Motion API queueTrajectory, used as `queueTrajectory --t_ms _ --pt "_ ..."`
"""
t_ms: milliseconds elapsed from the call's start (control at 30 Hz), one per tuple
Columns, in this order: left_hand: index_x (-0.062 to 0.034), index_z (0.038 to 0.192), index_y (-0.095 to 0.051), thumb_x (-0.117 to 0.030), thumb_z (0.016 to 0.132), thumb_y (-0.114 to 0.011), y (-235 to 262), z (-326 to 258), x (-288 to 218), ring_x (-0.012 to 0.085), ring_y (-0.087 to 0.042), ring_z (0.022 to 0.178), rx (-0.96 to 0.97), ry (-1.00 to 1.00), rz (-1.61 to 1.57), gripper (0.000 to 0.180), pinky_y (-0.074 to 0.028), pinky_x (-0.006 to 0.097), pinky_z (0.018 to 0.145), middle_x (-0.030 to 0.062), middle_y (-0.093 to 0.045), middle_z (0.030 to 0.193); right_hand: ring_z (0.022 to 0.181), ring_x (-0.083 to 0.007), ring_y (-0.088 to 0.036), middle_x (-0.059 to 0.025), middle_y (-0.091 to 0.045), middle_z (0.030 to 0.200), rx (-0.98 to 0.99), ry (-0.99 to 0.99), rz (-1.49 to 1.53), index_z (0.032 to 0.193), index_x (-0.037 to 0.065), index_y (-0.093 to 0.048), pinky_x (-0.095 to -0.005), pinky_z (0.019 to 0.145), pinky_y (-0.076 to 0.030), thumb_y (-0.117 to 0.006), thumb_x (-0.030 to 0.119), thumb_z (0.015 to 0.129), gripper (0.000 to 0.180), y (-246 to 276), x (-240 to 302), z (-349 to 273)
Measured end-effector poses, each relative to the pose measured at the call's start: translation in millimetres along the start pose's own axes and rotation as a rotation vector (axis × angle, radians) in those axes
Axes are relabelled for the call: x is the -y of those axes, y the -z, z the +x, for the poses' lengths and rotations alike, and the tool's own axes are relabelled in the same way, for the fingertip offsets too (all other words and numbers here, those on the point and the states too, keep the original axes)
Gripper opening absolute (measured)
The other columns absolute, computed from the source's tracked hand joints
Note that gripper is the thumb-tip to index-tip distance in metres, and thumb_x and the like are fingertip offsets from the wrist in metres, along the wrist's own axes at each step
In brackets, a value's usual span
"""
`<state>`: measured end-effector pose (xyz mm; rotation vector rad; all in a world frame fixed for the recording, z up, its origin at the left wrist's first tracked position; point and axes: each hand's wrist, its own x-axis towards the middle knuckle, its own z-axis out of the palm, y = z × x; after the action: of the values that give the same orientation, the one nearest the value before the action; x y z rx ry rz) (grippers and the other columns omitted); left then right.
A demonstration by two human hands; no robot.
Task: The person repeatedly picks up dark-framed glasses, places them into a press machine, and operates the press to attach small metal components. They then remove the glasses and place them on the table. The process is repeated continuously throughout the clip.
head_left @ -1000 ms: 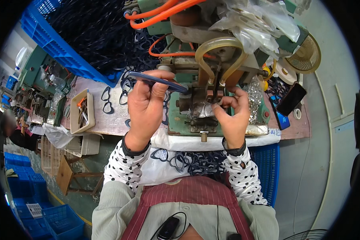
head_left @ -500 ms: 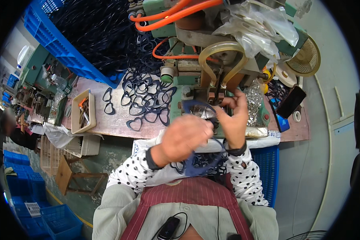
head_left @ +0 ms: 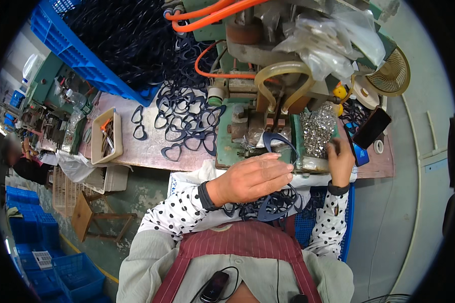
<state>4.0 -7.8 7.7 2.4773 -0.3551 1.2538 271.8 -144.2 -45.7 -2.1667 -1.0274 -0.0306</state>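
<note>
My left hand (head_left: pixel 253 180) is closed on a dark blue heart-shaped glasses frame (head_left: pixel 272 137). One rim sticks out above the fingers and the other below, over my lap. Just beyond the upper rim is the green bench machine (head_left: pixel 230 154), with its small metal jaws (head_left: pixel 274 123). My right hand (head_left: pixel 342 162) is at the right edge of a heap of small shiny metal parts (head_left: pixel 316 132). Its fingers are curled together, and whatever they hold is too small to make out. More dark frames (head_left: pixel 247 211) lie on the white cloth in my lap.
Loose dark frames (head_left: pixel 187 118) cover the table left of the machine. A blue crate (head_left: pixel 86 63) heaped with dark strips stands behind, a tool box (head_left: pixel 117 136) at left. Right are a phone (head_left: pixel 372 128), tape roll (head_left: pixel 378 146) and fan (head_left: pixel 392 70). Orange hoses (head_left: pixel 207 16) cross above.
My right hand has moved from the machine's jaws rightward to the heap of metal parts. The left hand has shifted slightly right with the glasses frame, which is now away from the jaws.
</note>
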Motion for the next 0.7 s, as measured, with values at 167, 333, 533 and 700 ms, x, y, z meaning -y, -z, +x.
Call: queueTrajectory --t_ms 167,333,533,700 --pt "-0.0012 0.111 -0.067 -0.011 0.083 -0.068 -0.4 -1.3 0.7 0.0270 -0.065 0.103 0.004 -0.005 -0.003 0.029 -0.053 0.045 0.094 0.0149 -0.065 0.117 0.082 -0.0383 -0.064 -0.0226 -0.065 0.091 0.075 0.051 -0.378 0.099 0.000 -0.065 -0.0438 0.072 -0.051 -0.070 0.019 0.081 0.027 -14.5 9.4 -9.2" --pt "-0.0058 0.111 -0.067 -0.008 0.085 -0.065 -1.6 -6.0 -2.9 0.0267 -0.063 0.106 0.041 0.021 0.016 0.026 -0.050 0.047 0.096 0.0134 -0.064 0.118 0.067 -0.0258 -0.063 -0.0135 -0.067 0.075 -0.003 -0.088 0.136 0.086 0.001 -0.070 -0.0337 0.066 -0.049 -0.071 0.016 0.081 0.016 -26.4 -0.4 7.3" --pt "-0.0137 0.093 -0.067 -0.006 0.076 -0.067 12.2 -68.9 15.2 0.0223 -0.061 0.086 -0.168 0.172 0.225 0.018 -0.046 0.037 0.071 0.0059 -0.066 0.100 0.071 -0.0177 -0.063 -0.0095 -0.069 0.080 -0.186 -0.024 0.273 0.091 0.002 -0.071 -0.0301 0.068 -0.049 -0.071 0.010 0.084 0.011 -38.0 -11.8 5.1" --pt "-0.0043 0.090 -0.066 -0.005 0.083 -0.063 32.2 -96.2 97.0 0.0336 -0.057 0.079 -0.249 0.776 0.567 0.008 -0.046 0.041 0.068 0.0125 -0.060 0.086 0.072 -0.0186 -0.065 -0.0086 -0.070 0.081 -0.205 -0.108 0.257 0.094 0.004 -0.069 -0.0304 0.067 -0.050 -0.070 0.012 0.086 0.011 -35.2 -0.7 -0.9"
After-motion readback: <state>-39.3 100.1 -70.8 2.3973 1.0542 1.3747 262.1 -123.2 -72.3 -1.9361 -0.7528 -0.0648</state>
